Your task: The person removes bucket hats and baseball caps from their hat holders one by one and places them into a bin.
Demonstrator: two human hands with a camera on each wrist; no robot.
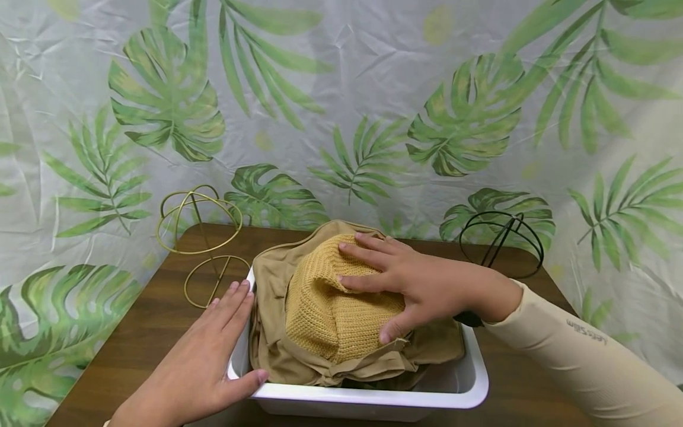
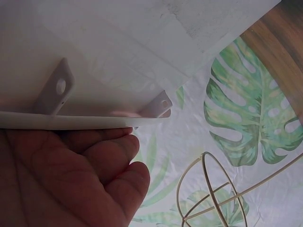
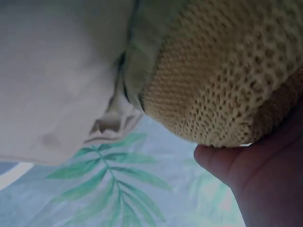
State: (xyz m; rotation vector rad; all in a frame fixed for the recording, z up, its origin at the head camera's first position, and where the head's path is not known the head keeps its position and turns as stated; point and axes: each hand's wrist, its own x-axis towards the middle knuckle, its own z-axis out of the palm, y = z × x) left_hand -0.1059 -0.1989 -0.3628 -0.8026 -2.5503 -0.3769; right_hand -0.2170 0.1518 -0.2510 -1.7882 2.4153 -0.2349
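A white plastic tub (image 1: pixel 363 396) on the table holds a bunched tan cloth item (image 1: pixel 283 356), with a yellow knitted hat (image 1: pixel 312 317) on top. My right hand (image 1: pixel 427 281) lies on the hat, fingers spread over its upper right side and thumb toward the front. In the right wrist view, the coarse knit (image 3: pixel 208 109) bulges beside the thumb. At the tub's left front corner, my left hand (image 1: pixel 200 350) rests against the rim, fingers extended along the left side and thumb across the front edge. The left wrist view shows its fingers under the rim (image 2: pixel 85 123).
A gold wire stand (image 1: pixel 200 237) stands on the table (image 1: pixel 128 350) at the back left. Its black counterpart (image 1: pixel 501 237) is at the back right. Behind the table hangs a leaf-print cloth (image 1: pixel 368 77).
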